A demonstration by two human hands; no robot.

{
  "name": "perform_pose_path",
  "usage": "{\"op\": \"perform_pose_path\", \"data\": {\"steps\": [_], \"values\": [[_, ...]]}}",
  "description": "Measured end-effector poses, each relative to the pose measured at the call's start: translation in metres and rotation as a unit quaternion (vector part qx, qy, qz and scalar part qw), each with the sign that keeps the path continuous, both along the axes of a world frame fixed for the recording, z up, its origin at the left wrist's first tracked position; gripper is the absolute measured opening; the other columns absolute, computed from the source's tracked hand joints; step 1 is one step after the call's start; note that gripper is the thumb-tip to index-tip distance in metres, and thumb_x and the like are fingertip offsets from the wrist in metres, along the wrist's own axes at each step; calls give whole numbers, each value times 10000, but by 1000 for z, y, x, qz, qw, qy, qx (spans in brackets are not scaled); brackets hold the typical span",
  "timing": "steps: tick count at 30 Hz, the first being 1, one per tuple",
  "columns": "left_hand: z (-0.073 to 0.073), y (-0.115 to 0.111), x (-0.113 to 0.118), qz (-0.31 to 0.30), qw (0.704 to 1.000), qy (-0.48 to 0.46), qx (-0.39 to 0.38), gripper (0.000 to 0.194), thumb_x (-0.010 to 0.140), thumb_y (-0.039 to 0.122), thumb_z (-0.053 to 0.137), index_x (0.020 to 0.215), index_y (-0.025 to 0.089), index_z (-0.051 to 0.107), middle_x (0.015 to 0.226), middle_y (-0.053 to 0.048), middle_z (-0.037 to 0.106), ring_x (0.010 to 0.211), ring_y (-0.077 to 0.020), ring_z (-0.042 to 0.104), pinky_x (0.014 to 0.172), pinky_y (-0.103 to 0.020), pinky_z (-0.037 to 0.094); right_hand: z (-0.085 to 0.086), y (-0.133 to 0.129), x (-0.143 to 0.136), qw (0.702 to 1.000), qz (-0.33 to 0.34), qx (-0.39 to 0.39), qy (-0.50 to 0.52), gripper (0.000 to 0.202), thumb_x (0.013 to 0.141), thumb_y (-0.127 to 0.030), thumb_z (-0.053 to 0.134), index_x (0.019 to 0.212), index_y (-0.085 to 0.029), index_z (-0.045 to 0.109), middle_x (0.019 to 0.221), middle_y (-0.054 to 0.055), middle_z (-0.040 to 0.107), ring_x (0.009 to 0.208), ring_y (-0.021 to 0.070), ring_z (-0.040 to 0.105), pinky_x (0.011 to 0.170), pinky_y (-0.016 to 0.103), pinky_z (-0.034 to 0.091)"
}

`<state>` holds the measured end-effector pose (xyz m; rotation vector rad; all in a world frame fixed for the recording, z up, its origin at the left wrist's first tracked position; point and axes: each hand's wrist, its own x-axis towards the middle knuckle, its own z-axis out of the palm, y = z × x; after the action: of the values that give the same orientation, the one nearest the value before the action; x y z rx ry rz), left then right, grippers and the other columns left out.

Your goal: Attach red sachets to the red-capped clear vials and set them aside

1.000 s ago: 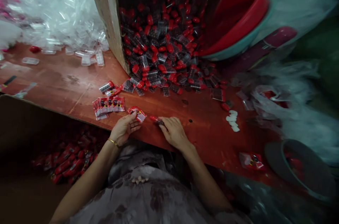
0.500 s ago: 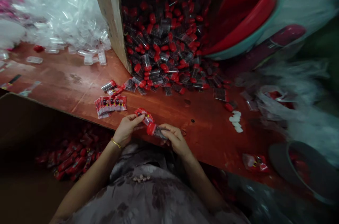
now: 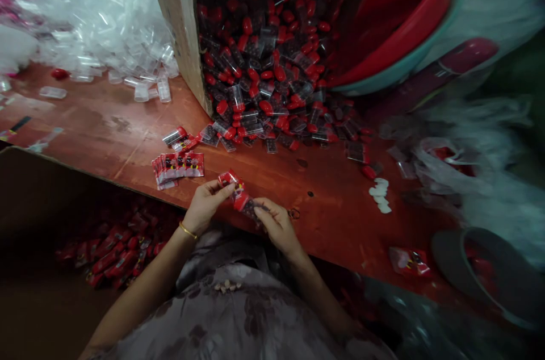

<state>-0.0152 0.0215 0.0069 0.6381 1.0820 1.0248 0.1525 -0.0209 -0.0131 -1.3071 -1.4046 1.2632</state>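
Near the table's front edge, my left hand (image 3: 207, 204) pinches a red printed wrapper (image 3: 230, 178). My right hand (image 3: 276, 224) holds a clear bottle (image 3: 251, 206) with dark contents, its red-capped end inside or against the wrapper's lower end. How far the bottle is inside the wrapper is hard to make out. A row of flat red wrappers (image 3: 193, 164) lies to the left of my hands. Just behind that row are a loose bottle (image 3: 174, 135) and another red wrapper (image 3: 185, 143).
Many red-capped bottles (image 3: 266, 107) spill from a cardboard box (image 3: 181, 25). Clear empty containers (image 3: 123, 25) heap at the back left. A red basin (image 3: 395, 19), white discs (image 3: 380, 195) and a grey container (image 3: 451, 258) stand right. Wrapped pieces (image 3: 123, 246) lie below the table at left.
The bottle's red-capped end has moved into or against the wrapper, which now overlaps it. My right hand has shifted slightly left toward my left hand.
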Motion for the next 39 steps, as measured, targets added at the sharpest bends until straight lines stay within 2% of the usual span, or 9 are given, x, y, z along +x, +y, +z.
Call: {"op": "perform_pose_path", "data": {"steps": [3,8,14,20,23,26,28,33,39], "values": [[-1,-3,8,23,999,-35,-11,337,474,266,836,748,128,697,721,-14,707,630,-101,605,673,-226,487,-5,-2,-6,1000,-3,-11,29,247,849,-366,449,889,-187,615,580,-31,511,492,104,463,480,213,381],[-3,-8,23,83,991,-92,-42,362,437,270,850,716,128,668,661,-4,684,587,-89,596,650,-221,482,-13,-7,-17,993,-98,61,-34,245,876,-358,428,995,-196,569,697,-5,547,579,115,504,556,229,424],[-4,-5,29,69,991,-107,-48,332,491,295,830,723,115,675,656,-14,678,576,-79,585,595,-191,449,-8,-1,-16,999,-23,-9,30,239,904,-390,372,886,-198,513,566,-61,428,436,83,408,436,200,367],[-5,-6,35,58,993,-103,-28,363,530,353,805,777,116,685,682,-39,698,648,-114,623,659,-216,476,-7,-3,-23,994,-61,81,-50,224,887,-353,420,981,-198,552,686,-7,534,581,119,501,558,234,418],[-11,-13,36,12,996,-83,-20,376,598,387,759,848,120,679,606,-22,674,509,-110,597,522,-215,473,-12,-7,-32,995,-90,35,22,237,890,-388,412,948,-200,546,641,-23,513,512,106,472,486,219,404],[-12,-18,34,-74,995,-66,-22,465,692,457,663,1014,121,643,437,23,570,333,-122,515,323,-197,354,-15,-9,-39,985,-97,-42,139,270,895,-442,394,904,-204,522,545,-71,412,392,74,367,377,192,345],[-10,-19,33,-94,994,-58,-5,476,717,464,638,1055,129,627,421,30,549,322,-129,509,300,-195,334,-15,-9,-39,979,-91,-50,173,284,893,-461,397,915,-204,517,542,-81,389,374,61,341,370,185,345],[-8,-20,34,-4,998,-44,52,335,733,454,631,811,130,667,641,-18,638,495,-83,549,457,-184,438,-9,-9,-36,991,-110,7,74,252,903,-411,399,935,-198,531,624,-36,486,468,81,437,435,196,386],[-11,-28,36,0,999,-23,29,368,660,501,678,731,143,631,455,60,497,352,-47,394,365,-175,346,-5,-10,-38,987,-144,65,-15,237,906,-355,378,973,-192,536,762,18,588,635,124,541,574,228,451]]}}
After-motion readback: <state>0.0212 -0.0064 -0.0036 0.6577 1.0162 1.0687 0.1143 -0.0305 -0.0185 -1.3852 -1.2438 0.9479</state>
